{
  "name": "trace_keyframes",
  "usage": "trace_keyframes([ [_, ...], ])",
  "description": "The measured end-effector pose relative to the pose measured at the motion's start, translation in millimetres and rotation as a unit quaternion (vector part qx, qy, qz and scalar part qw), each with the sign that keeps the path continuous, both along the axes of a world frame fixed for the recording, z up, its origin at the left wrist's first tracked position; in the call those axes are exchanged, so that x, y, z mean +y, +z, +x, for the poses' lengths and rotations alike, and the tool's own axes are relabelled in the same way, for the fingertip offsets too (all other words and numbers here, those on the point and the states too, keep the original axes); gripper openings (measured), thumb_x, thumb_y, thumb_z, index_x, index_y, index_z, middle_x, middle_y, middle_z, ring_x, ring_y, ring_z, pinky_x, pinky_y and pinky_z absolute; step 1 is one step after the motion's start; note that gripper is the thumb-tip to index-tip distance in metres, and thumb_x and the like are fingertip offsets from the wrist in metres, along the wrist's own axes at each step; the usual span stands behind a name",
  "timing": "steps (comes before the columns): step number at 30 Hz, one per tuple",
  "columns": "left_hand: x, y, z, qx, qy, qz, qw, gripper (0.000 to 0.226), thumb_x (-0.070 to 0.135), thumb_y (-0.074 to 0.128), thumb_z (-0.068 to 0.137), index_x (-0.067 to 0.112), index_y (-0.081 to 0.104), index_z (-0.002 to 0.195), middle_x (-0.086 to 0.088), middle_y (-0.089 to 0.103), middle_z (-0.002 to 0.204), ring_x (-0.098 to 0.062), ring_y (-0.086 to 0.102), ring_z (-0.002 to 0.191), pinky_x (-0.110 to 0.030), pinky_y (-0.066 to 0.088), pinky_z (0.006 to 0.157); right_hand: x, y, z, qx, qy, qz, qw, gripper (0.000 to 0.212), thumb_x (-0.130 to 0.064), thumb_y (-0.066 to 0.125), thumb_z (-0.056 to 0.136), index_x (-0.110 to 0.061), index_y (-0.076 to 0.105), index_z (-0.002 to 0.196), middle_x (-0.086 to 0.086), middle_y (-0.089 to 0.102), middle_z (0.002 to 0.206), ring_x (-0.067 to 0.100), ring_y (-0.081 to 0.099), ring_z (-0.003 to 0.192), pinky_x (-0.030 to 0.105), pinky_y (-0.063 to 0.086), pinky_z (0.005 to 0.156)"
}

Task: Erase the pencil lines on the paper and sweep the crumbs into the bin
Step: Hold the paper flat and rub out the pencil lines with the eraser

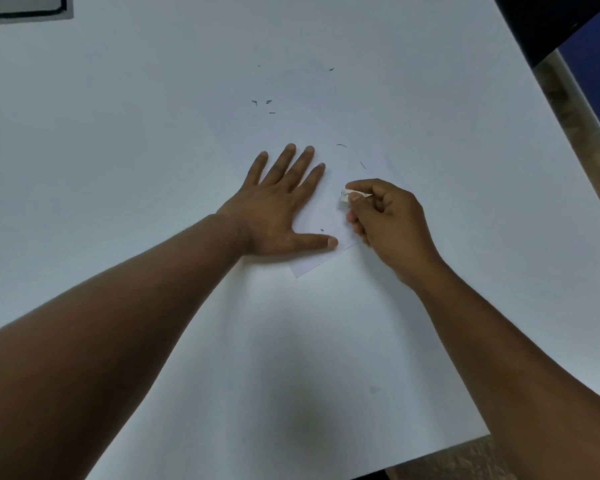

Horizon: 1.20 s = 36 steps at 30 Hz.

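Note:
A white sheet of paper (302, 133) lies tilted on the white table, barely distinct from it. My left hand (278, 202) presses flat on the paper with fingers spread. My right hand (385, 220) pinches a small white eraser (349, 195) between thumb and fingers, its tip at the paper's right part. Dark eraser crumbs (269, 102) lie scattered on the far part of the paper and on the table beyond, and one crumb (322, 230) sits near my left thumb. No pencil lines are plainly visible. No bin is in view.
The white table (118, 133) fills the view; its right edge (548, 109) runs diagonally at the upper right and its near edge at the lower right. A grey recessed panel (25, 6) sits at the far left corner. Speckled floor (575, 109) shows beyond the right edge.

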<state>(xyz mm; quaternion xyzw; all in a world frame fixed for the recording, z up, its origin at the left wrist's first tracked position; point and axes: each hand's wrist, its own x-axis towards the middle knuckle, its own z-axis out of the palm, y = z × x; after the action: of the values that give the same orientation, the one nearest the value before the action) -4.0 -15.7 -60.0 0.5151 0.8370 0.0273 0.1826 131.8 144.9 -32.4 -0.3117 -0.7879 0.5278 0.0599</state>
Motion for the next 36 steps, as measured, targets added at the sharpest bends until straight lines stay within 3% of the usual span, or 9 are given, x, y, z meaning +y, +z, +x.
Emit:
trace_keyframes([
  [3,2.3,-1.2,-0.3,0.03,-0.02,-0.036,0.999,0.129,0.105,0.012,0.066,0.024,-0.024,0.16,-0.003,-0.035,0.166,-0.024,-0.037,0.151,-0.056,-0.015,0.124,-6.3,-2.2,10.6,0.007,0.047,0.112,0.993,0.015,-0.028,0.062,0.094,-0.022,0.072,0.104,-0.008,0.066,0.074,0.008,0.065,0.071,0.029,0.057,0.073],
  [6,2.5,-0.9,-0.6,0.033,-0.029,-0.048,0.998,0.131,0.106,0.009,0.062,0.026,-0.029,0.158,-0.003,-0.039,0.164,-0.025,-0.039,0.15,-0.057,-0.016,0.124,-20.4,-5.0,18.7,0.022,0.112,0.199,0.973,0.012,-0.026,0.063,0.094,-0.016,0.07,0.095,-0.015,0.059,0.066,0.003,0.057,0.061,0.021,0.048,0.061],
  [9,3.7,0.8,-1.2,0.032,-0.028,-0.057,0.997,0.129,0.105,0.006,0.061,0.027,-0.03,0.157,-0.003,-0.04,0.164,-0.026,-0.039,0.15,-0.058,-0.015,0.124,-26.3,-8.0,18.5,0.028,0.163,0.289,0.943,0.013,-0.022,0.061,0.092,-0.011,0.061,0.085,-0.002,0.059,0.064,0.018,0.055,0.056,0.03,0.046,0.054],
  [12,5.3,3.4,0.3,0.023,-0.019,-0.069,0.997,0.134,0.107,0.011,0.06,0.026,-0.029,0.158,-0.003,-0.041,0.163,-0.026,-0.04,0.149,-0.058,-0.016,0.123,-2.7,-7.9,11.9,0.014,0.131,0.345,0.929,0.012,-0.019,0.059,0.087,-0.008,0.059,0.081,0.007,0.06,0.062,0.032,0.057,0.056,0.035,0.047,0.054],
  [17,5.2,4.3,2.0,0.019,-0.008,-0.063,0.998,0.134,0.108,0.015,0.06,0.027,-0.027,0.159,-0.003,-0.04,0.163,-0.025,-0.041,0.149,-0.058,-0.018,0.123,20.7,-1.6,8.0,0.004,0.071,0.331,0.941,0.01,-0.016,0.059,0.088,-0.007,0.061,0.086,0.005,0.06,0.063,0.029,0.058,0.059,0.037,0.049,0.059],
  [23,5.4,3.0,1.2,0.021,-0.015,-0.068,0.997,0.132,0.107,0.008,0.059,0.028,-0.03,0.157,-0.003,-0.042,0.162,-0.025,-0.042,0.148,-0.059,-0.016,0.123,-18.1,-6.0,14.5,0.027,0.188,0.339,0.921,0.009,-0.017,0.058,0.09,-0.01,0.057,0.084,0.004,0.06,0.065,0.027,0.055,0.057,0.029,0.038,0.053],
  [27,5.8,4.4,2.1,0.018,-0.009,-0.071,0.997,0.134,0.108,0.012,0.059,0.028,-0.03,0.157,-0.002,-0.043,0.162,-0.024,-0.043,0.147,-0.058,-0.018,0.123,32.1,-6.8,12.4,0.008,0.104,0.386,0.917,0.017,-0.023,0.052,0.087,-0.009,0.06,0.084,0.013,0.064,0.068,0.037,0.061,0.061,0.036,0.046,0.056],
  [32,4.9,4.0,3.3,0.024,-0.008,-0.064,0.998,0.133,0.108,0.012,0.059,0.028,-0.029,0.158,-0.002,-0.041,0.163,-0.024,-0.042,0.148,-0.057,-0.019,0.123,61.7,-1.9,10.3,-0.022,0.042,0.355,0.934,0.01,-0.016,0.057,0.088,-0.008,0.059,0.083,0.004,0.06,0.065,0.03,0.058,0.062,0.035,0.046,0.06],
  [36,5.6,3.2,3.2,0.026,-0.006,-0.062,0.998,0.134,0.108,0.011,0.058,0.028,-0.028,0.158,-0.002,-0.041,0.163,-0.024,-0.042,0.148,-0.057,-0.017,0.123,20.2,-1.2,15.4,0.024,0.124,0.344,0.93,0.008,-0.016,0.058,0.09,-0.01,0.057,0.085,0.003,0.057,0.065,0.029,0.056,0.059,0.033,0.044,0.058],
])
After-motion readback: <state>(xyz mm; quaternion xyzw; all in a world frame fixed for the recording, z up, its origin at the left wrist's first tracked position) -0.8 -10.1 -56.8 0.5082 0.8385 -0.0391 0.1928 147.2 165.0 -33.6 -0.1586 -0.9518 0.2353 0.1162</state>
